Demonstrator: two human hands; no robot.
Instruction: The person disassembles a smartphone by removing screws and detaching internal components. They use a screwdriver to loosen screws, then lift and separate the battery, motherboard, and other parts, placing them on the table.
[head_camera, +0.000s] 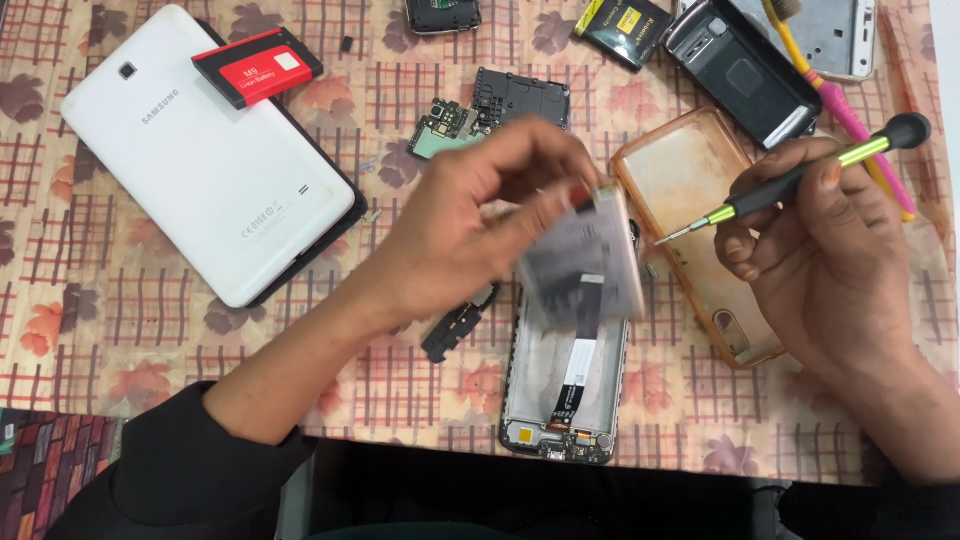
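Black sleeve (190, 470) of the left arm lies closest, at the lower left edge of the tabletop (90, 320), which is covered by a checked cloth with a leaf pattern. From it the left hand (480, 215) reaches to the middle and is closed on a flat grey battery (585, 255), fingers above and thumb below, holding it tilted and raised; the battery is blurred. Right under it lies an opened phone (565, 390) with its back off, a black-and-white ribbon cable (578, 365) running down its middle. A small black part (450, 330) lies just left of the phone.

The right hand (820, 250) is curled around a screwdriver (795, 180) with a black and green handle; its thin tip points left, near the edge of the battery, over a clear orange-tinted phone case (690, 170) that lies just right of the phone.

At the upper left lies a white tablet (200, 160), back up, with a red and black battery (258, 67) resting on its top corner. Beyond the left hand are a green circuit board (440, 130) and a black frame piece (525, 98), touching each other. Along the far edge lie a black and yellow battery (625, 28), a dark phone body (740, 70), a silver phone frame (835, 35) and a yellow and pink toothbrush (835, 100) lying across them.
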